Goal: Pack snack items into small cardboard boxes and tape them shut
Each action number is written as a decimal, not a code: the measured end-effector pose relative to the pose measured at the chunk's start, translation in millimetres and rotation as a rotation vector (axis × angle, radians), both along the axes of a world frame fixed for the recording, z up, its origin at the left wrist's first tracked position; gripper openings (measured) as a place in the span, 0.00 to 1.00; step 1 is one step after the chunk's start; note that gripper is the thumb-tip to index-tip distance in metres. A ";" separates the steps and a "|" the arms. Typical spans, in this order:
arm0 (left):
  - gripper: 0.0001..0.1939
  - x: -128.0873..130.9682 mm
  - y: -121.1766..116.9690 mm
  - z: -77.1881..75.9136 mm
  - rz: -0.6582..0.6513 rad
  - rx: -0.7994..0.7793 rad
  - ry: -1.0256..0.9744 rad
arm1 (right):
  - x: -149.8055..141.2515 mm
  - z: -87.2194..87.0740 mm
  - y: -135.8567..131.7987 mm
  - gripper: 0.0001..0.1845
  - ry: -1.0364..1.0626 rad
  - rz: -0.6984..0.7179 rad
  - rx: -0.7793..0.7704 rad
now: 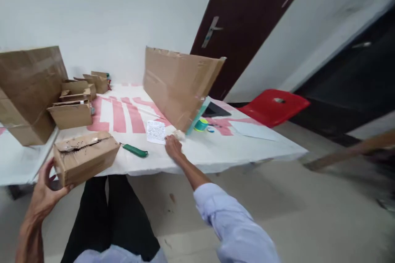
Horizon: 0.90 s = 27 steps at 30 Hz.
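My left hand (46, 191) grips a small closed cardboard box (88, 158) by its left end, thumb underneath and fingers behind, at the table's front edge. The box top has a ragged torn seam. Across the table, my right hand (173, 146) rests on the cloth with its fingers curled down, beside a sheet of handwritten paper (156, 132). A small crumpled pale piece (178, 134) lies at its fingertips; what the fingers hold, if anything, is hidden. Between the hands lies a green utility knife (135, 150), close to the box's right end.
Large cardboard pieces stand at the left (31, 86) and the middle (182, 86). Several small open boxes (72, 113) sit at the back left. A teal-and-yellow tape roll (201, 125), a dark flat panel (216, 109) and a red chair (274, 107) are to the right.
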<state>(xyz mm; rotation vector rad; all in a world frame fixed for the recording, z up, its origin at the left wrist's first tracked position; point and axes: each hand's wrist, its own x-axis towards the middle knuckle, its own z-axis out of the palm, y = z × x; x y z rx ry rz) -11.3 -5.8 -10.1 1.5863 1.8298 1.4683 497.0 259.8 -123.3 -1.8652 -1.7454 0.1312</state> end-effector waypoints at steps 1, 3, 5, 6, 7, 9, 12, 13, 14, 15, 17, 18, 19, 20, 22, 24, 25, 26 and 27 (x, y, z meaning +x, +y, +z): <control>0.61 -2.3 -1.8 -1.9 -0.022 -0.008 -0.042 | -2.1 2.4 -3.3 0.14 0.005 0.015 0.016; 0.62 -4.3 -4.6 -3.0 -0.058 -0.016 -0.141 | -6.4 8.8 -10.9 0.18 0.021 0.042 0.059; 0.62 -4.1 -5.6 -1.3 -0.061 0.002 -0.208 | -13.6 16.7 -18.5 0.20 0.039 0.080 0.107; 0.62 -3.7 -5.5 0.0 -0.060 0.012 -0.228 | -19.3 20.9 -22.0 0.20 0.048 0.106 0.130; 0.62 -3.5 -5.1 1.2 -0.062 0.019 -0.241 | -26.6 25.1 -25.5 0.20 0.056 0.141 0.151; 0.60 -3.6 -3.7 2.9 -0.073 0.030 -0.255 | -46.6 33.5 -32.4 0.17 0.072 0.236 0.182; 0.57 -5.1 -2.7 2.9 -0.103 0.040 -0.262 | -85.8 48.1 -45.2 0.13 0.086 0.413 0.201; 0.57 -5.7 -3.0 2.6 -0.111 0.039 -0.258 | -99.7 54.2 -50.5 0.13 0.102 0.482 0.206; 0.55 -6.3 -3.6 2.3 -0.121 0.036 -0.252 | -113.6 61.3 -56.2 0.13 0.131 0.554 0.215; 0.54 -6.7 -4.4 2.1 -0.133 0.031 -0.243 | -127.0 69.2 -62.3 0.13 0.170 0.628 0.228; 0.52 -6.9 -6.1 2.6 -0.158 0.027 -0.225 | -151.6 86.9 -74.9 0.12 0.254 0.764 0.263; 0.50 -6.8 -6.9 3.3 -0.172 0.026 -0.217 | -162.6 96.0 -80.8 0.11 0.281 0.817 0.282; 0.49 -6.7 -7.4 4.3 -0.188 0.023 -0.211 | -172.5 104.8 -86.3 0.10 0.288 0.859 0.299; 0.48 -6.6 -7.8 5.7 -0.207 0.018 -0.206 | -181.2 112.8 -91.0 0.09 0.283 0.894 0.315; 0.46 -6.7 -8.3 8.8 -0.253 -0.004 -0.195 | -194.7 125.5 -98.2 0.07 0.254 0.947 0.344; 0.43 -7.8 -8.7 12.0 -0.300 -0.031 -0.176 | -202.6 133.2 -102.5 0.06 0.223 0.969 0.363; 0.42 -8.6 -9.0 13.3 -0.320 -0.040 -0.163 | -204.6 135.3 -103.9 0.05 0.212 0.971 0.366; 0.41 -9.6 -9.3 14.4 -0.336 -0.048 -0.145 | -205.4 136.6 -104.9 0.04 0.204 0.970 0.365; 0.40 -10.5 -9.5 15.3 -0.349 -0.053 -0.126 | -205.5 137.3 -105.7 0.03 0.198 0.967 0.359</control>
